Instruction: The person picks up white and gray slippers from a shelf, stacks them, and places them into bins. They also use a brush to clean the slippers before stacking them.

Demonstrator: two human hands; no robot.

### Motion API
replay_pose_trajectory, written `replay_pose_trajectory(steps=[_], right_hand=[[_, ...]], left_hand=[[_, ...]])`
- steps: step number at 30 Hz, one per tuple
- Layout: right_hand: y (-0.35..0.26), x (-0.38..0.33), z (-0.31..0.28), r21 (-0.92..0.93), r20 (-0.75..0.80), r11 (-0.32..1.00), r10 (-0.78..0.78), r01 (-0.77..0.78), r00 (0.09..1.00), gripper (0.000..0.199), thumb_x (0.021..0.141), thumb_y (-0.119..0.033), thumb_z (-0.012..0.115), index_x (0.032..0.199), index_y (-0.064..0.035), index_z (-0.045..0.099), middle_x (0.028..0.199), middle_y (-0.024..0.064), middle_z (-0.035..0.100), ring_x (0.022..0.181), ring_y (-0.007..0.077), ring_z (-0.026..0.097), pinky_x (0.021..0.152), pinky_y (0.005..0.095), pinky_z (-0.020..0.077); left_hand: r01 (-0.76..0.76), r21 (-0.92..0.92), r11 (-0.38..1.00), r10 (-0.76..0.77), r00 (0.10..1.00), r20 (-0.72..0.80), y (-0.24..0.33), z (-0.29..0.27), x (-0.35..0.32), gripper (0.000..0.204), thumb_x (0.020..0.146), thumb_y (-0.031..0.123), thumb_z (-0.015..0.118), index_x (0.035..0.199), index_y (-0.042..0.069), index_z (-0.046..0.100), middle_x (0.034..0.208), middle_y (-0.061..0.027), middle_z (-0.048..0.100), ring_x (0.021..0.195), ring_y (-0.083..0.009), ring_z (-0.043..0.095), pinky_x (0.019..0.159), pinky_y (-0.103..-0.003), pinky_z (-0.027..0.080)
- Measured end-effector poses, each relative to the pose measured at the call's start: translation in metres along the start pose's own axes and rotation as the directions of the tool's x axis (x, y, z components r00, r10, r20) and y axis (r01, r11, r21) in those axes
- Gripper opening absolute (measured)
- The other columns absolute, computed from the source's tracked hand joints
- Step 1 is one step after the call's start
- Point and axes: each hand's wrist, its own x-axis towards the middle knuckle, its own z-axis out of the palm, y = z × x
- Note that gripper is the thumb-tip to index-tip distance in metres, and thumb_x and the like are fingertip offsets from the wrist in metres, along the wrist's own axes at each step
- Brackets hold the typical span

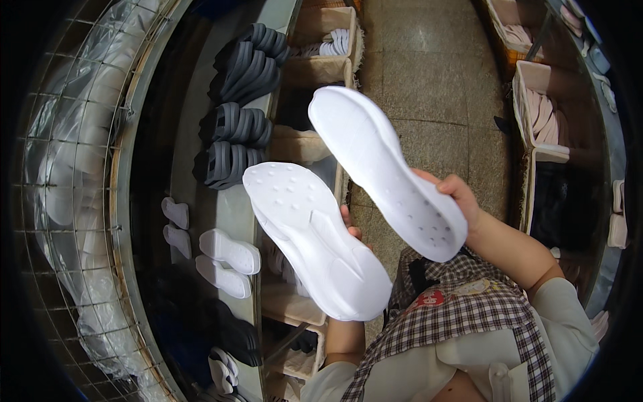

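Two white moulded shoe insoles are held up in front of me, side by side and slanted. My left hand point(349, 224) grips the left insole point(315, 234) from behind; only fingertips show at its right edge, and the rest is hidden. This insole shows small raised bumps at its upper end and a shaped arch. My right hand point(459, 201) is closed on the right edge of the other insole point(378, 164), thumb over the rim. Small holes dot the lower end of that one. The two insoles are slightly apart.
Dark grey insoles point(244, 74) stand in stacks on the shelf at left, with white pairs point(228, 261) nearer me. Cloth-lined baskets point(315, 70) line the left; another basket point(536, 107) at right holds pale pink pieces. Wire mesh point(74, 201) covers plastic-wrapped goods far left. Tiled floor point(429, 74) runs between.
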Motion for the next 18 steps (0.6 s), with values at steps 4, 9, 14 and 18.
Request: replay_pose_trajectory(steps=[4, 9, 14, 18], right_hand=[[0.03, -0.012, 0.005, -0.382, 0.043, 0.924, -0.011, 0.027, 0.999, 0.078, 0.075, -0.021, 0.058, 0.143, 0.0008, 0.027, 0.136, 0.0204, 0.041, 0.12, 0.0263, 0.048, 0.099, 0.035, 0.0428], [0.052, -0.047, -0.015, -0.007, 0.14, 0.998, 0.059, -0.059, 0.988, 0.076, 0.078, -0.025, 0.05, 0.143, 0.0033, 0.023, 0.137, 0.0221, 0.04, 0.122, 0.0271, 0.048, 0.101, 0.0361, 0.0416], [0.069, -0.074, -0.026, 0.198, 0.179, 0.971, 0.097, -0.133, 0.979, 0.072, 0.077, -0.02, 0.043, 0.143, 0.0018, 0.025, 0.138, 0.0212, 0.04, 0.123, 0.0292, 0.048, 0.104, 0.0403, 0.0404], [0.079, -0.084, -0.02, 0.091, 0.172, 0.979, 0.163, -0.18, 0.972, 0.072, 0.073, -0.016, 0.04, 0.142, 0.0, 0.029, 0.139, 0.019, 0.04, 0.124, 0.0301, 0.047, 0.107, 0.0427, 0.0363]], left_hand=[[0.034, 0.573, 0.819, 0.165, 0.942, -0.291, -0.015, -0.013, -0.011, 0.061, 0.093, 0.036, 0.051, 0.14, 0.003, 0.031, 0.125, -0.0174, 0.051, 0.109, -0.0297, 0.053, 0.091, -0.044, 0.048], [0.108, 0.676, 0.729, 0.179, 0.923, -0.341, -0.05, -0.021, -0.025, 0.056, 0.094, 0.032, 0.051, 0.139, 0.004, 0.032, 0.124, -0.0164, 0.051, 0.107, -0.028, 0.055, 0.089, -0.042, 0.049], [0.128, 0.712, 0.69, 0.219, 0.901, -0.374, -0.071, -0.02, -0.054, 0.053, 0.094, 0.027, 0.051, 0.139, 0.005, 0.032, 0.124, -0.0154, 0.052, 0.105, -0.0263, 0.056, 0.087, -0.039, 0.051], [0.105, 0.749, 0.654, 0.292, 0.878, -0.379, -0.069, -0.012, -0.084, 0.05, 0.095, 0.023, 0.05, 0.138, 0.006, 0.033, 0.124, -0.0146, 0.052, 0.104, -0.0249, 0.058, 0.086, -0.038, 0.052]])
